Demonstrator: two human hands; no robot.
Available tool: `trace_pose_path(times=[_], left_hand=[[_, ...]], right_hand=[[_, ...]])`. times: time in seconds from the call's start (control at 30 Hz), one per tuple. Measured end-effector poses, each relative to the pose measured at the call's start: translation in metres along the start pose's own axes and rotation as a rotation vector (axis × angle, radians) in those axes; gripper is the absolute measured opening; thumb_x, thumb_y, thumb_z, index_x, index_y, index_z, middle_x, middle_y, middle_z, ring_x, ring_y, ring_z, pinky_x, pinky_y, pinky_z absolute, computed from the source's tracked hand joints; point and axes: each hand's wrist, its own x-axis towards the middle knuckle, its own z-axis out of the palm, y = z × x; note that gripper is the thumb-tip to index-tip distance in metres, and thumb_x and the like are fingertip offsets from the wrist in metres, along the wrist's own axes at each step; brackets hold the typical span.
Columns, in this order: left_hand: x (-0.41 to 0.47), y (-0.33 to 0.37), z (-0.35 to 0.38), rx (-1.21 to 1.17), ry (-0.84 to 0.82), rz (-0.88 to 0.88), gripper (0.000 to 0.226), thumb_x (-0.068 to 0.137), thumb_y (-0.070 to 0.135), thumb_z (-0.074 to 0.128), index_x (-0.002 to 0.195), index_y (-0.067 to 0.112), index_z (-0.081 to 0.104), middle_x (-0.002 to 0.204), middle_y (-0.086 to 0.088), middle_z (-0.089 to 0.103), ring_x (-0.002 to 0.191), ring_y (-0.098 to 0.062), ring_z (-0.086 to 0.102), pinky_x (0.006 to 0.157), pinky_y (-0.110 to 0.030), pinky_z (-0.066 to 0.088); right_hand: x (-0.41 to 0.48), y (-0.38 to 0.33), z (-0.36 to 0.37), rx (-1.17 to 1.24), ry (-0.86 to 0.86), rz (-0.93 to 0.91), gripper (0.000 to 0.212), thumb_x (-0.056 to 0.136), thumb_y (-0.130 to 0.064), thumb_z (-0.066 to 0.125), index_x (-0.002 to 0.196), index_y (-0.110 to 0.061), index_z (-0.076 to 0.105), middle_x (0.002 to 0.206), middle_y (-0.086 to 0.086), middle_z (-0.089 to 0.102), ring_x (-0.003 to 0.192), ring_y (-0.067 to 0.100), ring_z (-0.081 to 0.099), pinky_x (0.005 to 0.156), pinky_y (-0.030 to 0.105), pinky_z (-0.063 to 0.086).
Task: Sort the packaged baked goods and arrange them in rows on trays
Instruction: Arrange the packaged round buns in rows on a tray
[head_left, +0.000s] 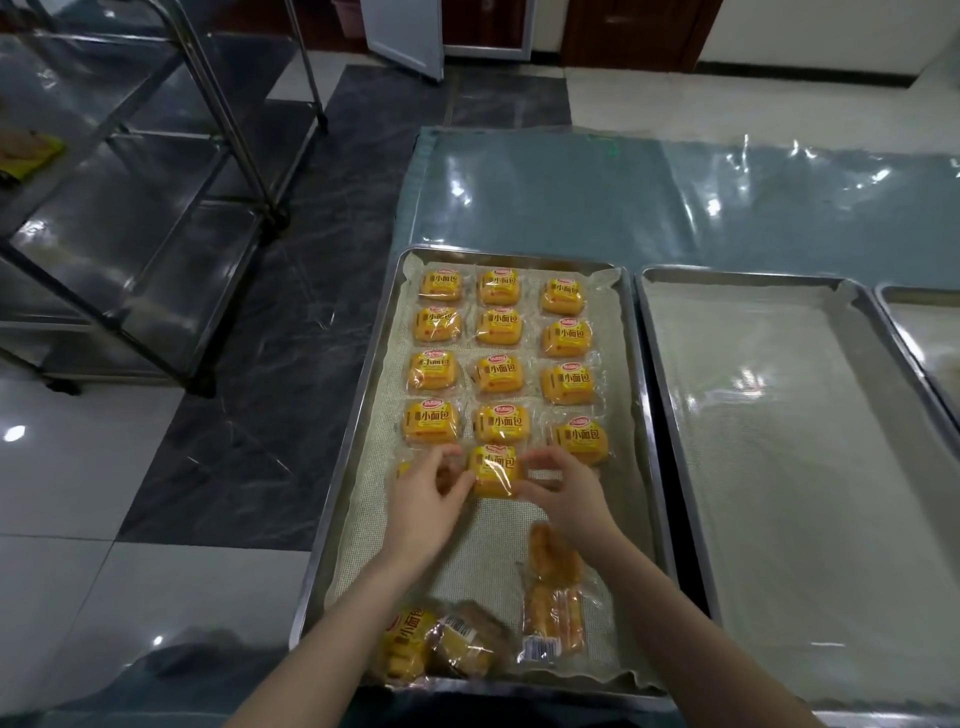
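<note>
A metal tray (358, 426) lined with mesh holds several yellow packaged small breads (493, 327) in neat rows of three. In the fifth row's middle spot lies one more yellow pack (494, 470). My left hand (423, 501) pinches its left edge and my right hand (563, 496) pinches its right edge. Under my left hand another yellow pack is mostly hidden. At the tray's near end lie loose packs: a yellow one (408, 642), a brown one (465, 639) and a long clear pack of golden pastry (553, 597).
To the right sits a second lined tray (779, 441), and the corner of a third tray (924, 332) shows at the edge. All rest on a table with a glossy blue cover (571, 192). A steel rack (156, 208) stands on the tiled floor at left.
</note>
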Motion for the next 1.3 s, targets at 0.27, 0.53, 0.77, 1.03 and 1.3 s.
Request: trace_pose_path(times=[0.27,0.53,0.77,1.03,1.3], left_hand=[[-0.002,-0.016,0.010,0.505,-0.041,0.269,0.046,0.078,0.030,0.076,0.121,0.030,0.061,0.113,0.011,0.062,0.107,-0.011,0.052,0.090,-0.028,0.042],[0.003,-0.024,0.015,0.603,-0.042,0.436,0.052,0.073,0.025,0.079,0.122,0.027,0.064,0.119,0.011,0.064,0.099,-0.012,0.051,0.079,-0.029,0.048],[0.005,-0.027,0.010,0.558,-0.089,0.442,0.053,0.079,0.022,0.073,0.130,0.027,0.058,0.131,0.009,0.056,0.112,-0.015,0.047,0.091,-0.036,0.048],[-0.027,0.017,0.019,0.190,-0.245,0.157,0.017,0.090,0.031,0.062,0.107,0.026,0.064,0.095,0.014,0.064,0.088,-0.003,0.061,0.083,-0.026,0.053],[-0.057,0.040,0.037,-0.081,-0.348,0.001,0.047,0.081,-0.007,0.063,0.110,0.029,0.066,0.106,0.015,0.066,0.099,0.002,0.061,0.089,-0.021,0.052]], right_hand=[[0.000,0.024,0.004,-0.342,0.009,-0.107,0.041,0.087,-0.013,0.066,0.123,-0.033,0.057,0.113,-0.011,0.058,0.095,0.001,0.058,0.076,0.010,0.046],[-0.004,0.023,0.007,-0.341,0.080,-0.074,0.042,0.087,-0.013,0.066,0.125,-0.029,0.059,0.117,-0.012,0.064,0.098,0.003,0.061,0.084,0.017,0.050],[-0.013,0.016,-0.022,-0.309,-0.018,0.030,0.051,0.084,-0.035,0.069,0.132,-0.030,0.051,0.124,-0.013,0.054,0.104,0.005,0.055,0.084,0.024,0.050],[-0.054,0.028,-0.051,-0.385,-0.302,-0.011,0.061,0.072,-0.046,0.078,0.126,-0.031,0.054,0.125,-0.013,0.049,0.108,0.007,0.053,0.087,0.022,0.048],[-0.063,0.046,-0.062,0.117,-0.141,0.085,0.030,0.080,-0.033,0.075,0.104,-0.021,0.061,0.112,0.000,0.063,0.097,0.018,0.066,0.080,0.034,0.059]])
